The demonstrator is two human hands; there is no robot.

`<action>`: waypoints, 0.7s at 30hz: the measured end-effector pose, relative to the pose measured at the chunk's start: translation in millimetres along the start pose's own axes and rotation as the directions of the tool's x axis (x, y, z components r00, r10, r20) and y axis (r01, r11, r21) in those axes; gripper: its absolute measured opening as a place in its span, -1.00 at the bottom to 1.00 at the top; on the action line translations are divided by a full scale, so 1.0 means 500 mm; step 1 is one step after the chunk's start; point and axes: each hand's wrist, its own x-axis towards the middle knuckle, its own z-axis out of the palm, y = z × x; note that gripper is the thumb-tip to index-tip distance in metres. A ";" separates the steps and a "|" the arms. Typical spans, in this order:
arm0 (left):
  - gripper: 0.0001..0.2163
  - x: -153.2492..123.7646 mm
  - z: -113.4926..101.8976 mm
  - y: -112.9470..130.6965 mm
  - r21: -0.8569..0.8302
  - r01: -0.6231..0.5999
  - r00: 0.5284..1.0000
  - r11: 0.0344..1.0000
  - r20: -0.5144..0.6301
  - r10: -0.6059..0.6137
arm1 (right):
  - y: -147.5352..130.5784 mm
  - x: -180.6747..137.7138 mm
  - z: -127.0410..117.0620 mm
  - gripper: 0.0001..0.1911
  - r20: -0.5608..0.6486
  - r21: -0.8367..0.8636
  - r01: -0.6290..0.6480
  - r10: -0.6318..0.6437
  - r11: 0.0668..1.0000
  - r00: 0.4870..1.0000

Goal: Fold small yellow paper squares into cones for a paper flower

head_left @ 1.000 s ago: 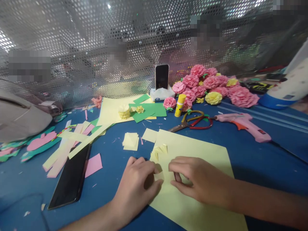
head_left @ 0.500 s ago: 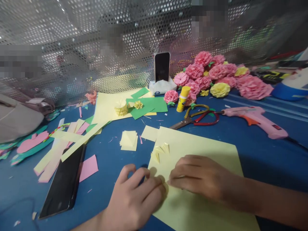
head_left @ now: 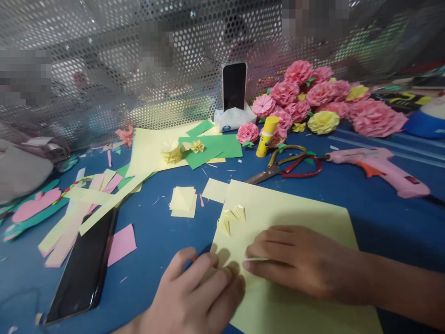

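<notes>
A large pale yellow sheet (head_left: 299, 204) lies on the blue table in front of me. My right hand (head_left: 292, 264) rests over it, with a small piece of pale yellow paper (head_left: 259, 259) pinched between its fingers; only a thin edge shows. Beside it, at the sheet's left edge, my left hand (head_left: 205, 292) is curled with its fingertips bent under, so whatever they hold is hidden. Several small folded yellow paper pieces (head_left: 229, 216) lie on the sheet's upper left part. A small stack of yellow paper squares (head_left: 183, 202) sits to their left.
Behind the sheet are scissors (head_left: 267, 174), a glue stick (head_left: 267, 137) and a pink glue gun (head_left: 382, 169). Pink paper flowers (head_left: 320, 94) pile up at the back. A dark phone (head_left: 83, 269) and paper strips (head_left: 83, 197) lie left; another phone (head_left: 234, 86) stands against the mesh panel.
The view has shifted slightly. Both hands stay low over the sheet, moving only a little, and a pale paper edge now shows more plainly between my right fingers.
</notes>
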 end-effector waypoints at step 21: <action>-0.72 0.028 -0.026 -0.007 0.030 -0.073 0.988 0.997 0.136 0.068 | -0.006 0.005 -0.005 -0.69 0.103 0.056 -0.003 -0.003 0.998 0.995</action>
